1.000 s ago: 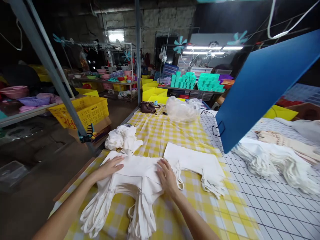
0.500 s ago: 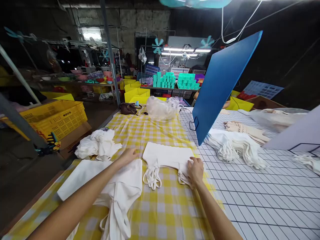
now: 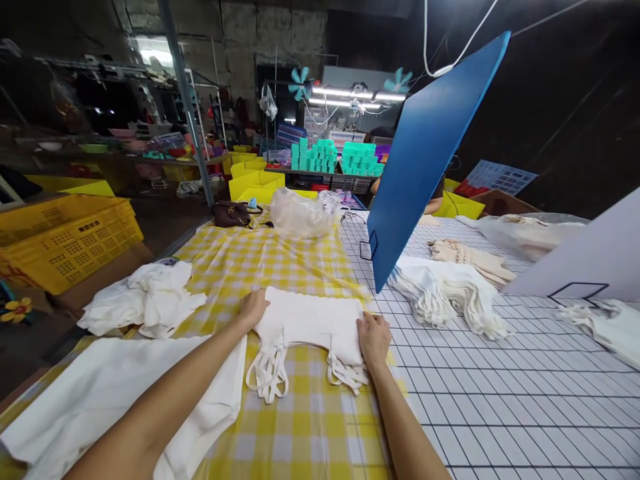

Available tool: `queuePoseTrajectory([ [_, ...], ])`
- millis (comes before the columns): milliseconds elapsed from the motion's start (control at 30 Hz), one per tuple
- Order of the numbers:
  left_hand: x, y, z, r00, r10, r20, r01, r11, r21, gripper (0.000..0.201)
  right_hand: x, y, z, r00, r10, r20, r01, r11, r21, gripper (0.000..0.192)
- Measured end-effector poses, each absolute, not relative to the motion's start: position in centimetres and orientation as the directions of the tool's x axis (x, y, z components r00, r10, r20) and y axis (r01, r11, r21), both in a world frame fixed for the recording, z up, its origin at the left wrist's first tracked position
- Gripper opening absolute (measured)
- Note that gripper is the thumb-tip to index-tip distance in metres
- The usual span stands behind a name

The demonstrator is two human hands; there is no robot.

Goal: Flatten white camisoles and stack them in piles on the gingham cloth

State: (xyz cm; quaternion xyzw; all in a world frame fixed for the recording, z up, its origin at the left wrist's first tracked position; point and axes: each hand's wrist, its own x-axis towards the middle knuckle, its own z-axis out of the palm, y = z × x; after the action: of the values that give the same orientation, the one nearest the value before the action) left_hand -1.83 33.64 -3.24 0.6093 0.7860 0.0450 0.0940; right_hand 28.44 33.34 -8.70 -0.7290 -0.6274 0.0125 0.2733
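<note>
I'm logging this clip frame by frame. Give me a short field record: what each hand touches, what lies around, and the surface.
left hand: flat on the left edge of the small white bag stack
right hand: on the stack's right edge
stack handles: point toward the person
near left: larger white bag pile under the left forearm
far left: crumpled white cloth
surface: yellow checked cloth
right: blue board, tilted

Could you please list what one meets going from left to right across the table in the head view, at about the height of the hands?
Crumpled white cloth → left hand → folded white bag → right hand → pile of white bags → grey board.
</note>
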Motion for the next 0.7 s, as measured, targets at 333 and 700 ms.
queuePoseTrajectory([
  [333, 0.1, 33.1, -3.4, -0.181, 0.983, 0.014, 0.981, 0.179, 0.078, 0.035, 28.1, 33.1, -8.7, 0.139, 0.882, 0.45, 0.911, 0.065, -0.407, 0.027],
  [700, -1.0, 34.0, -3.7, -0.274, 0.96, 0.049, 0.935, 0.254, 0.249, 0.017, 28.3, 33.5, -8.9, 0.178, 0.888, 0.424, 0.848, 0.081, -0.524, 0.028],
])
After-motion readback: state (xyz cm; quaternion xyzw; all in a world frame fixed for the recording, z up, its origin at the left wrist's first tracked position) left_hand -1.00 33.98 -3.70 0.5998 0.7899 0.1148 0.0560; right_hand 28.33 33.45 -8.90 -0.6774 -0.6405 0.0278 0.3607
